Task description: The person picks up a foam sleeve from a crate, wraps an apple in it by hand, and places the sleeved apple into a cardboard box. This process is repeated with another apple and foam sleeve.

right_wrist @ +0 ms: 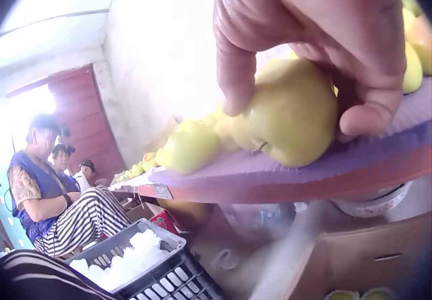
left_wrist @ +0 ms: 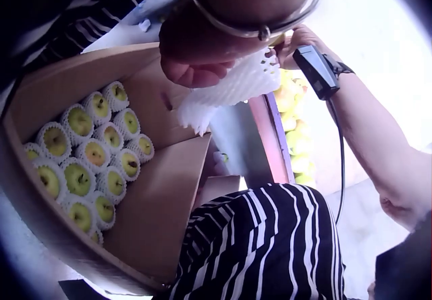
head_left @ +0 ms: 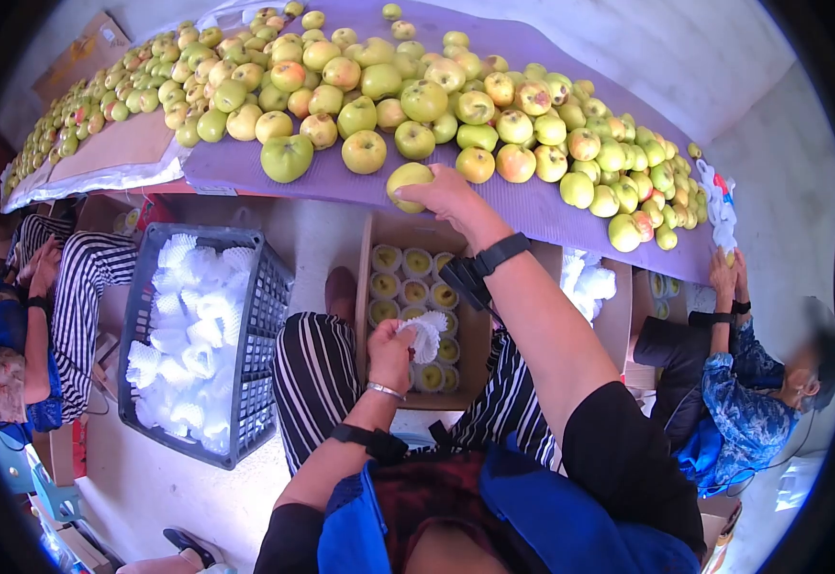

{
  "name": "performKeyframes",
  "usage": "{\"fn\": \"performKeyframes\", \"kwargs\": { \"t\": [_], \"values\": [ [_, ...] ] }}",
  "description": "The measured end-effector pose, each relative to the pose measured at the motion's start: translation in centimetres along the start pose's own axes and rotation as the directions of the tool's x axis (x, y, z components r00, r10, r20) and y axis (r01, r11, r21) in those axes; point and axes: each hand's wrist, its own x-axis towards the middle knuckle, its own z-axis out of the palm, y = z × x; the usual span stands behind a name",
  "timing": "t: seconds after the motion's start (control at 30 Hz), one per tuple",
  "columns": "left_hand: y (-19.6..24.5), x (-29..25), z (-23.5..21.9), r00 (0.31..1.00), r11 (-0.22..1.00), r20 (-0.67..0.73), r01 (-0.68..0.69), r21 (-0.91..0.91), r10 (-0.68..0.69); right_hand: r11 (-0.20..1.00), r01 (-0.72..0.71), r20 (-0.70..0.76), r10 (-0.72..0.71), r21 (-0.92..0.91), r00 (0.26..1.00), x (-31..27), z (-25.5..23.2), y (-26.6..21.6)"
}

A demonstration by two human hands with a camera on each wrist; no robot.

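Note:
My right hand [head_left: 448, 199] grips a yellow-green apple [right_wrist: 291, 114] at the front edge of the purple-covered table [head_left: 274, 191], thumb on one side and fingers on the other. In my left hand [head_left: 390, 356] is a white foam net sleeve [left_wrist: 233, 91], pinched by the fingers, its fringed end spread open. That hand is over the near left part of a cardboard box [head_left: 477, 373] between my knees. Rows of apples in white foam nets [left_wrist: 79, 121] fill part of the box. Loose apples [head_left: 379, 105] are heaped on the table beyond my right hand.
A dark plastic crate [head_left: 266, 316] full of white foam nets [head_left: 192, 335] stands left of my legs. One person [head_left: 752, 402] sits at the right with hands at the table end; another [head_left: 25, 354] sits at the left. More foam nets [head_left: 588, 279] lie right of the box.

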Motion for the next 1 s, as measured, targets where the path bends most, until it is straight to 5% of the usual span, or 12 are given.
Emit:
{"fn": "performKeyframes", "kwargs": {
  "t": [0.07, 0.13, 0.2, 0.27, 0.33, 0.4, 0.53, 0.6, 0.67, 0.87, 1.0],
  "values": [
    [0.0, 0.0, -0.2, 1.0, 0.998, 0.003, 0.027, 0.05, -0.027, 0.999, -0.023, 0.14, 0.017, 0.037, 0.99, -0.2, 0.6, 0.4],
    [-0.2, 0.1, -0.3, 0.999, 0.998, -0.037, 0.023, 0.065, -0.021, 0.997, 0.071, 0.051, -0.073, 0.04, 0.996, -1.1, 0.6, 0.6],
    [-1.0, 0.9, -1.1, 0.996, 0.998, -0.085, 0.038, 0.045, -0.034, 0.923, -0.022, 0.14, -0.034, 0.383, 0.99, -2.6, 0.1, 1.4],
    [-1.8, 1.4, -1.7, 0.987, 0.997, -0.161, 0.011, 0.081, 0.002, 0.895, -0.06, 0.193, -0.03, 0.443, 0.981, -5.4, -0.7, 2.4],
    [-1.4, 1.1, -1.8, 0.988, 0.994, -0.145, 0.071, 0.086, -0.058, 0.673, -0.113, 0.237, -0.094, 0.731, 0.967, -8.7, -1.3, 3.6],
    [-1.2, 0.1, -1.9, 0.984, 0.987, -0.178, 0.036, 0.156, -0.007, 0.615, -0.19, 0.285, -0.058, 0.765, 0.957, -12.1, -1.1, 5.8],
    [-1.7, 0.3, -1.7, 0.974, 0.983, -0.225, 0.058, 0.175, -0.017, 0.2, -0.335, 0.365, -0.134, 0.921, 0.921, -17.3, 0.0, 8.9],
    [-2.4, 0.7, -1.8, 0.976, 0.982, -0.217, 0.047, 0.185, -0.005, 0.246, -0.302, 0.34, -0.13, 0.921, 0.932, -18.0, 0.4, 9.5],
    [-2.4, 1.3, -1.5, 0.976, 0.981, -0.216, 0.028, 0.193, 0.015, 0.635, -0.021, 0.221, -0.237, 0.772, 0.946, -17.7, 0.4, 9.7],
    [-2.3, 1.1, -0.7, 0.964, 0.969, -0.258, -0.006, 0.248, 0.072, 0.344, -0.27, 0.327, -0.117, 0.899, 0.938, -18.2, 0.7, 10.1],
    [-2.3, 1.3, -0.8, 0.955, 0.968, -0.287, 0.0, 0.252, 0.075, 0.289, -0.331, 0.391, -0.186, 0.898, 0.901, -18.1, 0.0, 10.4]
  ]
}}
